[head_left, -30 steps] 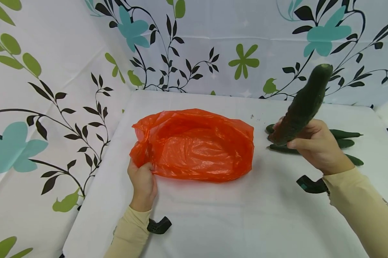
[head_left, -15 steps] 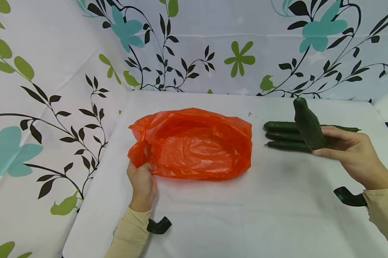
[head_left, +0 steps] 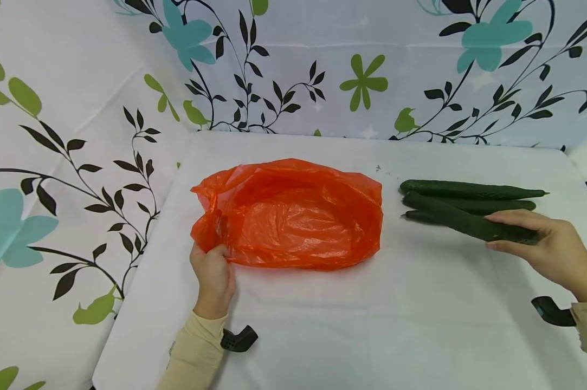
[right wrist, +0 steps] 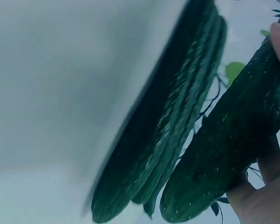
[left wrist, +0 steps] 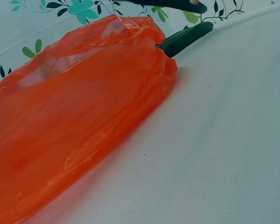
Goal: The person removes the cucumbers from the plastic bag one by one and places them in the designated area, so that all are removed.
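Note:
My left hand [head_left: 212,281] grips the gathered left end of an orange-red plastic bag [head_left: 298,222], whose mouth gapes toward me. In the left wrist view the bag [left wrist: 84,116] fills the left side, and the hand itself is out of sight. On the right, my right hand [head_left: 561,252] holds a dark green cucumber [head_left: 469,222] by its near right end, between thumb and fingers. It slants over other cucumbers [head_left: 473,189] lying side by side on the table, partly covering them. From the right wrist, the held cucumber [right wrist: 219,140] appears apart from the lying ones [right wrist: 154,135].
A white cloth covers the table [head_left: 317,330]. Behind it and to the left hangs a white curtain [head_left: 283,49] printed with leaves and flowers. Black wrist devices [head_left: 239,339] are worn on both arms.
My right hand has moved right and down with the cucumber, which has swung from upright to nearly flat, over the other cucumbers. The left hand keeps its grip on the bag.

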### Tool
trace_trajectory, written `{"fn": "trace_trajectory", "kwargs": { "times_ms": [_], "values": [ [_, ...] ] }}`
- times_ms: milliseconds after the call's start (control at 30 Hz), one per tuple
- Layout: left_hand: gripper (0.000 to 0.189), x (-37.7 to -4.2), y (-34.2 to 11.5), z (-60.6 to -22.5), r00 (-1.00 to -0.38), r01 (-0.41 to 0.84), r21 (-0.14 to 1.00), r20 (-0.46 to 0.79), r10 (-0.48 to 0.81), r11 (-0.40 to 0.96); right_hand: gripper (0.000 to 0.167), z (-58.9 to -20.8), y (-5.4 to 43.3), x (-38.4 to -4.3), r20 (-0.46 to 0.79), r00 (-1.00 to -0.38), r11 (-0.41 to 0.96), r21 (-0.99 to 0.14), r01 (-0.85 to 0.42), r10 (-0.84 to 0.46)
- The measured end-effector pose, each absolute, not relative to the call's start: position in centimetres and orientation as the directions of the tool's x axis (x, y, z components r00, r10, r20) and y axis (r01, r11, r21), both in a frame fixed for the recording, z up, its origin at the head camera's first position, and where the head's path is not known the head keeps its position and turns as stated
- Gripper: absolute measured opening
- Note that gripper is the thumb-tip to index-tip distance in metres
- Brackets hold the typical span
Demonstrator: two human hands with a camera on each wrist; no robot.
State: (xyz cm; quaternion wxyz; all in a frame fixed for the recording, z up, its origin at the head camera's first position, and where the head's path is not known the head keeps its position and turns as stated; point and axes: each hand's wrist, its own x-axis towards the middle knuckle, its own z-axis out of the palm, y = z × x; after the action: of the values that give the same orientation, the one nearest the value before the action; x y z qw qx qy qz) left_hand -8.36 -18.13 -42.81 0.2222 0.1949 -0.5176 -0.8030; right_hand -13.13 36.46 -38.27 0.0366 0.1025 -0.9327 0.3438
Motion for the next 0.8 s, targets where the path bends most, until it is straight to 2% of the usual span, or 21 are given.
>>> {"fn": "trace_trajectory", "kwargs": {
  "times_ms": [267,800],
  "values": [
    [0.071,-8.4,-18.0,-42.7,-0.828,0.174,0.911,-0.070,-0.556,-0.374,0.056,-40.0,37.4,-12.7,0.194,-0.953,0.806,-0.511,-0.300,-0.232],
    [0.071,-8.5,-18.1,-42.8,-0.826,0.169,0.915,-0.071,-0.560,-0.366,0.054,-41.7,38.2,-13.0,0.103,-0.972,0.869,-0.435,-0.233,-0.209]
  ]
}}
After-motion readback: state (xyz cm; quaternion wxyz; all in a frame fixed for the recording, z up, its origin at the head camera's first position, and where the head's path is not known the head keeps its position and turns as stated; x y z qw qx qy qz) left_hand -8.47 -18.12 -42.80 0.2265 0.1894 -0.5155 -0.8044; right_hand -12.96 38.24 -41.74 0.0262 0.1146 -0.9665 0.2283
